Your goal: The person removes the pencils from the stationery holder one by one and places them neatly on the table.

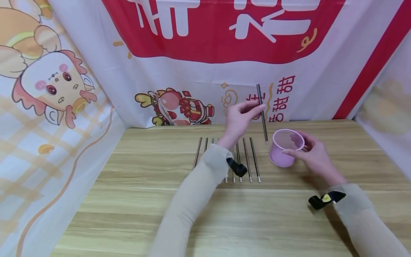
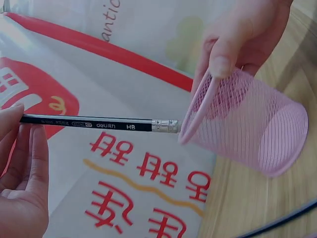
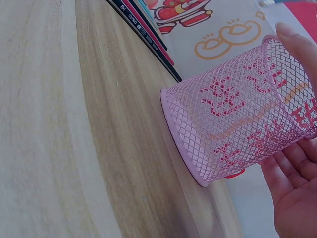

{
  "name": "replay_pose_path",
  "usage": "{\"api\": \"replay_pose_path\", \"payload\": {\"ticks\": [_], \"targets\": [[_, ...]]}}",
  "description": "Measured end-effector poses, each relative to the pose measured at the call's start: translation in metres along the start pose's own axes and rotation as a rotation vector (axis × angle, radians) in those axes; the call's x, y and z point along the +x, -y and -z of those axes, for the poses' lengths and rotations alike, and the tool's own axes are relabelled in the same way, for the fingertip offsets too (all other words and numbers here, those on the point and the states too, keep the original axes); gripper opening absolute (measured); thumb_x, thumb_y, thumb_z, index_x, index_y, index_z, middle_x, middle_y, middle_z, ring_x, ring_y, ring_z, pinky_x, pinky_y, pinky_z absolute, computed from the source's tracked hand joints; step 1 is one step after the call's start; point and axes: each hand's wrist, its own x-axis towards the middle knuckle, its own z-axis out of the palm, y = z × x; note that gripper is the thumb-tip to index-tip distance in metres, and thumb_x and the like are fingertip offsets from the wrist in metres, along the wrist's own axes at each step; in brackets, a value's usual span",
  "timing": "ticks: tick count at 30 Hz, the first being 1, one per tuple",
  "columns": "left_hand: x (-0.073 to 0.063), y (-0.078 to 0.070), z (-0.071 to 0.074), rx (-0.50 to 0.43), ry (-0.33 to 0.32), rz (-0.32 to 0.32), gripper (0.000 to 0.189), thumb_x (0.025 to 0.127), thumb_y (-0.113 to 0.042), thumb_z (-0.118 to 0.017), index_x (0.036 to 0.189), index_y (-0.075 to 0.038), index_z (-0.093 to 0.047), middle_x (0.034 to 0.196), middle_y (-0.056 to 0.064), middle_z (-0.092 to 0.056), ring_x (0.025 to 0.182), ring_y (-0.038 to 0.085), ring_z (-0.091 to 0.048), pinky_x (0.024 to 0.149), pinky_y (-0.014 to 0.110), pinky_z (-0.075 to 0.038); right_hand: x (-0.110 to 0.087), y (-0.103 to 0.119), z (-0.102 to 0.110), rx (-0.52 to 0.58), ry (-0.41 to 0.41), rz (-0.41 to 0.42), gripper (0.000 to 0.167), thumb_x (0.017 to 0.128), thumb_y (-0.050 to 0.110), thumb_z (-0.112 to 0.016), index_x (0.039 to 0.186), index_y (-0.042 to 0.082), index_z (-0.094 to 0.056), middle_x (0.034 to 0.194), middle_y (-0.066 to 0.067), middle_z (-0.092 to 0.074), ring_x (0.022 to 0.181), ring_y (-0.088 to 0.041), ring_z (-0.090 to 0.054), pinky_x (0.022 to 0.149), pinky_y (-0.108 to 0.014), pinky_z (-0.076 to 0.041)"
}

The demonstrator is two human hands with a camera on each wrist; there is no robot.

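My left hand [image 1: 238, 119] pinches a black HB pencil [image 1: 263, 119] between thumb and fingers near its upper end. The pencil hangs steeply, its silver ferrule and eraser end downward, right by the cup's rim in the left wrist view. A pink wire-mesh pen cup [image 1: 282, 159] stands to the right of it, mouth up. My right hand [image 1: 316, 157] grips the cup at its upper side, with the thumb over the near rim and fingers behind. Through the mesh [image 3: 233, 109] only the backdrop print shows. Several pencils [image 1: 255, 160] lie side by side on the table, partly hidden under my left forearm.
The wood-grain table [image 1: 135, 200] ends at a printed cloth backdrop [image 1: 192, 82] behind the cup. Another printed cloth [image 1: 74, 150] hangs along the left side. Black wrist camera mounts [image 1: 237, 167] stick out from both sleeves.
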Motion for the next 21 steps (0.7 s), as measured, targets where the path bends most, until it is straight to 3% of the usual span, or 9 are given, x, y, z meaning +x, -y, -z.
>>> {"api": "replay_pose_path", "payload": {"ticks": [6,12,17,21], "targets": [[-0.005,0.001,0.045,0.03,-0.013,-0.014,0.032,0.088,-0.019,-0.082,0.114,-0.003,-0.074,0.103,0.003,-0.075,0.091,0.022,-0.073,0.085,0.032,-0.061,0.0,0.003,0.0,0.017,0.009,-0.025,0.079,0.085,0.028,-0.087,0.15,0.006,-0.047,0.138,-0.017,-0.056,0.119,-0.028,-0.054,0.086,-0.006,-0.047],[-0.014,0.006,0.086,0.092,-0.065,-0.02,0.031,0.088,-0.02,-0.082,0.113,-0.003,-0.075,0.106,0.005,-0.075,0.092,0.023,-0.073,0.086,0.032,-0.061,0.0,0.004,0.001,0.005,0.032,-0.055,0.084,0.085,0.034,-0.086,0.153,0.008,-0.044,0.142,-0.018,-0.053,0.123,-0.029,-0.052,0.087,-0.006,-0.047],[-0.025,0.007,0.107,0.18,-0.082,0.008,0.033,0.089,-0.025,-0.082,0.114,-0.006,-0.075,0.105,0.005,-0.074,0.093,0.022,-0.072,0.087,0.031,-0.06,-0.001,0.003,0.001,0.001,0.042,-0.069,0.086,0.085,0.036,-0.085,0.154,0.01,-0.042,0.144,-0.018,-0.052,0.125,-0.03,-0.051,0.087,-0.006,-0.046],[-0.034,0.006,0.118,0.238,-0.081,-0.009,0.033,0.088,-0.028,-0.083,0.114,-0.009,-0.076,0.105,0.004,-0.074,0.093,0.022,-0.072,0.086,0.032,-0.06,-0.001,0.003,0.001,0.007,0.033,-0.063,0.084,0.085,0.034,-0.086,0.153,0.01,-0.044,0.142,-0.015,-0.054,0.123,-0.028,-0.052,0.086,-0.005,-0.046]]}}
